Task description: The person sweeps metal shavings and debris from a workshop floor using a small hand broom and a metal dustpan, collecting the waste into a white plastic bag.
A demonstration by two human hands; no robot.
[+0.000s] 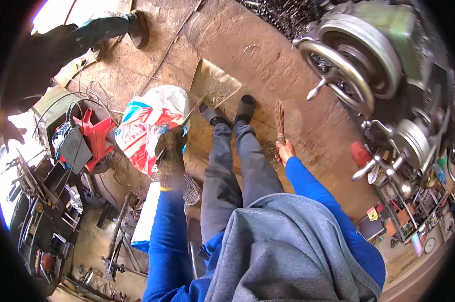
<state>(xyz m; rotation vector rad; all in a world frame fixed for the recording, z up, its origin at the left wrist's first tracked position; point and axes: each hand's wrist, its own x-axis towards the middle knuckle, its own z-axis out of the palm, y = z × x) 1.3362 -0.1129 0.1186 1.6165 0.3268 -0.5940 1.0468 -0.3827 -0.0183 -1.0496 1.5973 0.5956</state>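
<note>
My left hand (171,148), in a dark work glove with a yellow cuff edge, is closed around the long thin handle of a dustpan (215,83). The flat metal pan lies beyond my feet, and its handle slants back to the glove. A white, red and blue plastic sack (149,123) is right beside that glove, to its left. In my bare right hand (286,151) is a short hand broom (280,118), gripped at the base with its brown bristles pointing away from me. Its lower end is hidden in the fingers.
A lathe-like machine with a large metal handwheel (335,75) stands at the right. Dark metal shavings (288,17) lie behind it. Another person's leg (101,30) shows upper left. A red-and-grey device (94,133), cables and metal racks fill the left.
</note>
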